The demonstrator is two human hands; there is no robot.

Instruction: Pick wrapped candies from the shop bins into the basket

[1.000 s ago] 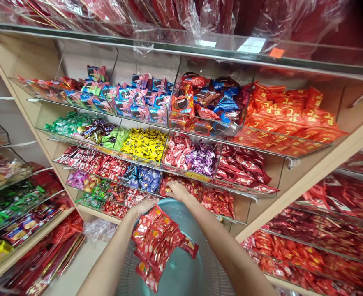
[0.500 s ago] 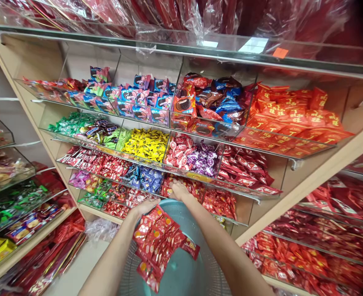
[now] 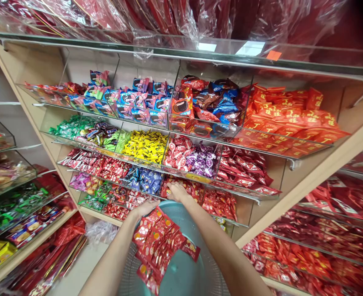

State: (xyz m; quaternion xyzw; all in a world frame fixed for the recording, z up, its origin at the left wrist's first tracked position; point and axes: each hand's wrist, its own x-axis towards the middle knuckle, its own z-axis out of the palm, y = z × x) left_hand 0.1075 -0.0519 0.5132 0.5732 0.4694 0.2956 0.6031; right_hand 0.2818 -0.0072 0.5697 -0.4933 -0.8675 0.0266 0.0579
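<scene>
A blue-green plastic basket (image 3: 186, 271) stands below me between my forearms. Red candy packets with orange marks (image 3: 156, 244) are piled on its left side, and part of its bottom shows bare. My left hand (image 3: 144, 208) is closed over the basket's far-left rim. Beyond the far rim, my right hand (image 3: 179, 192) reaches into a shelf bin of small red packets (image 3: 193, 190). Its fingers are stretched over the packets and look apart, though their tips are partly hidden. No packet shows lifted in it.
Clear shelf fronts jut out above my hands. Higher bins hold yellow candies (image 3: 147, 146), purple-wrapped candies (image 3: 204, 160) and orange-red packets (image 3: 287, 119). Blue packets (image 3: 150, 181) lie left of my right hand. A wooden side panel (image 3: 307, 189) slants at the right.
My right hand has shifted very slightly among the red packets. My left hand stays on the basket rim, and the pile in the basket looks the same.
</scene>
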